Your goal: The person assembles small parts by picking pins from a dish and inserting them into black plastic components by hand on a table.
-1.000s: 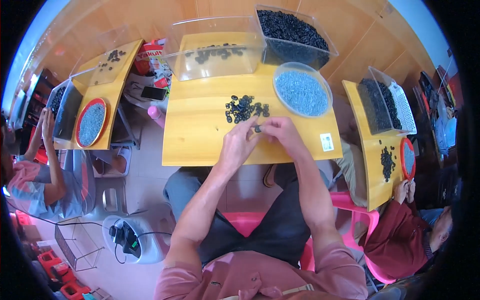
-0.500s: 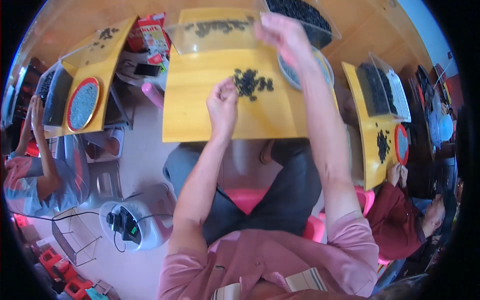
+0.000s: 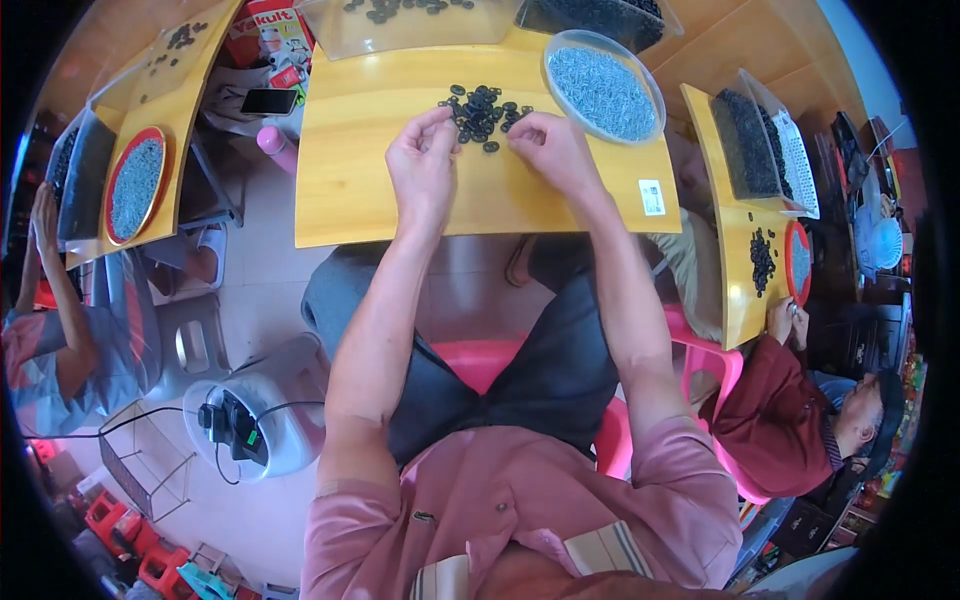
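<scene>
A loose pile of small black oval parts (image 3: 482, 112) lies on the yellow wooden table (image 3: 370, 190) in front of me. My left hand (image 3: 422, 165) is at the pile's left edge, its thumb and fingers pinched together. Whatever is in that pinch is too small to name. On the pile's right side, just above the tabletop, my right hand (image 3: 556, 150) is closed in a pinch too; its fingertips hide what they may hold. Right of the pile, a round clear tub (image 3: 655, 120) holds many small silvery metal pieces (image 3: 605, 90).
Clear bins with black parts (image 3: 590, 15) stand along the table's far side. A phone (image 3: 269, 101) and a pink bottle (image 3: 277, 147) are off the left edge. Co-workers sit at tables (image 3: 735, 280) to the right and left. A white bucket (image 3: 285, 415) holds cables.
My right hand has come back from the far bins to the right side of the pile. My left hand stays by the pile. The view has shifted, showing the metal pieces fully.
</scene>
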`<state>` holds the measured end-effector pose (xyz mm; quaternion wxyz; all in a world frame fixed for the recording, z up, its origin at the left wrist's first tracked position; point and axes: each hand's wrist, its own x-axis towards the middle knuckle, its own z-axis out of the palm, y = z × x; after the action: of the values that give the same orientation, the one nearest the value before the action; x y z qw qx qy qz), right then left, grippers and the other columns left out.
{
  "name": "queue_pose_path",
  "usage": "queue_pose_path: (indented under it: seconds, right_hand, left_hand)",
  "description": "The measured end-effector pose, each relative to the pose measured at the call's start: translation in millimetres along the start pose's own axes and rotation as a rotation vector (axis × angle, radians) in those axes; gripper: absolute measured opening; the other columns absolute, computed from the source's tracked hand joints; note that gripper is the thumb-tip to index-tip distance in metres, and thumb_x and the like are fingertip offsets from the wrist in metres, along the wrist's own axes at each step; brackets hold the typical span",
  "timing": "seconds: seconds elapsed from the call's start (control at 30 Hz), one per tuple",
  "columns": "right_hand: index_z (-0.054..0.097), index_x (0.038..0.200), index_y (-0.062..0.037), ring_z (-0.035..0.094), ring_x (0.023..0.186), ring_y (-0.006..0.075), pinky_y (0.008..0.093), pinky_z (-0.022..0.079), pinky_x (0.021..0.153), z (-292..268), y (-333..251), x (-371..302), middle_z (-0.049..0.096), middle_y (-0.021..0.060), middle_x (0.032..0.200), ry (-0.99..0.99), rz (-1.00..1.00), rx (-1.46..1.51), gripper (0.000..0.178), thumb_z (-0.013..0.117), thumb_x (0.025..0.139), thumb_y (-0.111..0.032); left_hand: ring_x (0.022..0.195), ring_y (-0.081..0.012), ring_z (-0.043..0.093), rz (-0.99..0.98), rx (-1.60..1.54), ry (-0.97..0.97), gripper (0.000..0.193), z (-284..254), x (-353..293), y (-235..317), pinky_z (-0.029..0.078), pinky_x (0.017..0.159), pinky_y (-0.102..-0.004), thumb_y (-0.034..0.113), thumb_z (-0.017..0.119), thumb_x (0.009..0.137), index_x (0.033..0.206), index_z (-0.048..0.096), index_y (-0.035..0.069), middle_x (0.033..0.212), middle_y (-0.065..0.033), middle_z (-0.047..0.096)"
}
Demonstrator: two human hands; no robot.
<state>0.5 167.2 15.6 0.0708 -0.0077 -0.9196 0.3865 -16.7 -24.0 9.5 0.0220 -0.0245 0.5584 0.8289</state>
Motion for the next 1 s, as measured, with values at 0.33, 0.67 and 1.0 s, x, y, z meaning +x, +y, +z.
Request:
queue_pose_path:
  seconds: [0.33,0.67,1.0]
  right_hand:
    - [0.07,0.094,-0.0046,0.063,0.076,0.0261,0.038,0.05,0.07,10.7,-9.7,2.1,0.066,0.0099,0.082,-0.012,-0.105,-0.215,0.02,0.069,0.078,-0.015]
    - [0.068,0.087,-0.0088,0.066,0.075,0.0261,0.039,0.051,0.066,5.0,-11.4,-10.4,0.066,0.0063,0.08,0.095,-0.129,-0.281,0.015,0.071,0.077,-0.02]
    - [0.067,0.087,-0.0082,0.065,0.074,0.0267,0.0407,0.051,0.066,2.0,-1.5,-15.6,0.065,0.0071,0.08,0.09,-0.099,-0.319,0.016,0.07,0.078,-0.02]
  left_hand:
    - [0.066,-0.0025,0.051,0.067,0.147,-0.039,0.016,4.1,4.0,-14.3,0.042,0.06,-0.0185,0.004,0.062,0.092,0.105,0.068,-0.003,0.077,0.0017,0.062]
    - [0.066,-0.0059,0.054,0.185,0.442,-0.078,0.019,7.4,-1.3,-19.3,0.047,0.063,-0.0229,0.006,0.067,0.086,0.104,0.07,-0.001,0.08,-0.0023,0.064]
    - [0.067,-0.012,0.059,0.233,0.596,-0.058,0.021,0.8,4.4,-19.3,0.05,0.065,-0.0283,0.007,0.069,0.082,0.102,0.073,0.003,0.085,-0.0078,0.067]
